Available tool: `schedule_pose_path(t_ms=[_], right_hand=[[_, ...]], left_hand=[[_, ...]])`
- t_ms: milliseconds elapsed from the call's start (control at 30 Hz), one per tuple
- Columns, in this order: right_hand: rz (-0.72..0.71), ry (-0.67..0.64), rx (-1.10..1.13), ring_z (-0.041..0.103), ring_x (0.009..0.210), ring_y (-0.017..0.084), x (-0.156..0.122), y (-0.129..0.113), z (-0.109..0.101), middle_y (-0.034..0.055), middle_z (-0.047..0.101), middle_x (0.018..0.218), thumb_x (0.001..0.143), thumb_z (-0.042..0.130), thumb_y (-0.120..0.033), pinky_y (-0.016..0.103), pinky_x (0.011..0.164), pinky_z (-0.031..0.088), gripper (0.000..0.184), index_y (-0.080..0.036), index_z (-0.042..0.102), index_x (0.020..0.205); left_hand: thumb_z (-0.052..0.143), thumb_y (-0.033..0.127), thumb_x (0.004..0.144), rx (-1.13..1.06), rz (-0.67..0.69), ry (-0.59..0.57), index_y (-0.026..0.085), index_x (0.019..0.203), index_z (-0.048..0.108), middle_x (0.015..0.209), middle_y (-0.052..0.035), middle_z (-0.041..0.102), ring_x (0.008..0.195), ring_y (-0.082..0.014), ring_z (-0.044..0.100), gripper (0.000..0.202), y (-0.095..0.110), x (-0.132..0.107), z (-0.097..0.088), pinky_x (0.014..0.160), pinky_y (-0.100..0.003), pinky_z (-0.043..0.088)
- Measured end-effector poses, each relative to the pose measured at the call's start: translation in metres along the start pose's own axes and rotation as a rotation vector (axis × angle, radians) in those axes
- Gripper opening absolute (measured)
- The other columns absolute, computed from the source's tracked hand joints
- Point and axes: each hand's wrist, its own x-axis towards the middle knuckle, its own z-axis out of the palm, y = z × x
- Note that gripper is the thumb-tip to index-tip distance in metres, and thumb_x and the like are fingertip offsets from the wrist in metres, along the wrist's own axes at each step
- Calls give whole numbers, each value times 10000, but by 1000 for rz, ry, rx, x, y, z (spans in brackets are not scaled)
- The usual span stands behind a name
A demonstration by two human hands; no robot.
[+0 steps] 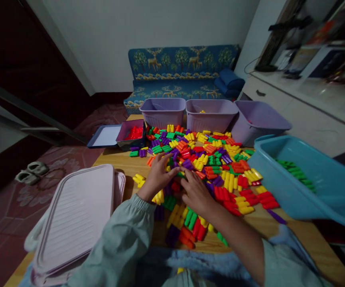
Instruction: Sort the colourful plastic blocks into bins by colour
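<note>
Both my hands are over a heap of ribbed plastic toy pieces (200, 161) in red, yellow, green, purple and orange on a wooden table (124, 191). My left hand (159, 175) reaches in from the left, thumb and fingers apart, with green and yellow pieces showing in the gap. My right hand (196, 190) comes from the right with its fingers spread and slightly bent. The left thumb and right index fingertip meet above the heap. Nothing is clearly held by either hand; the pieces directly beneath them are partly hidden.
Three purple bins (163, 113) line the back of the heap. A turquoise tub (318, 199) with green pieces (296, 175) stands right. Back left is a small box (123, 131) of red pieces, beside a blue-rimmed lid (105, 136). Pale lids (79, 211) lie left; a patterned sofa (178, 65) stands beyond.
</note>
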Motion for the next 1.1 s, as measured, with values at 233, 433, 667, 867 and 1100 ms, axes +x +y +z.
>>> schedule_pose_path(t_ms=[233, 433, 667, 867, 1100], right_hand=[[83, 251, 59, 575, 1143, 214, -15, 25, -59, 85, 624, 1232, 881, 579, -276, 393, 1015, 450, 216, -213, 696, 1051], [406, 396, -157, 550, 1184, 284, -109, 102, -72, 137, 607, 1264, 891, 505, -463, 479, 1032, 427, 435, -179, 622, 1198], [558, 465, 78, 383, 1370, 276, -116, 123, -36, 135, 426, 1470, 885, 446, -563, 481, 1140, 299, 578, -200, 533, 1325], [548, 393, 395, 333, 1404, 262, -37, 101, -35, 132, 413, 1478, 860, 485, -555, 461, 1146, 284, 575, -202, 549, 1309], [339, 190, 441, 386, 1370, 242, 33, 69, -30, 98, 437, 1458, 735, 637, -237, 434, 1138, 302, 639, -236, 504, 1360]], left_hand=[[542, 600, 833, 194, 97, 28, 295, 1229, 639, 1451, -86, 445, 1362, -329, 345, 510, -14, 6, 26, 1133, -536, 278], [569, 521, 849, 184, 79, 82, 288, 1203, 657, 1498, -57, 389, 1380, -318, 321, 433, -30, 5, 26, 1137, -518, 293], [564, 491, 861, 245, 73, 92, 293, 1204, 659, 1497, -50, 387, 1370, -307, 338, 407, -25, 2, 28, 1136, -506, 301], [555, 563, 840, 237, 60, 67, 297, 1200, 664, 1448, -41, 460, 1375, -340, 307, 461, -26, 1, 28, 1127, -535, 300], [609, 622, 770, 207, 36, 69, 299, 1187, 673, 1331, -76, 560, 1377, -360, 300, 531, -27, 0, 30, 1109, -548, 316]])
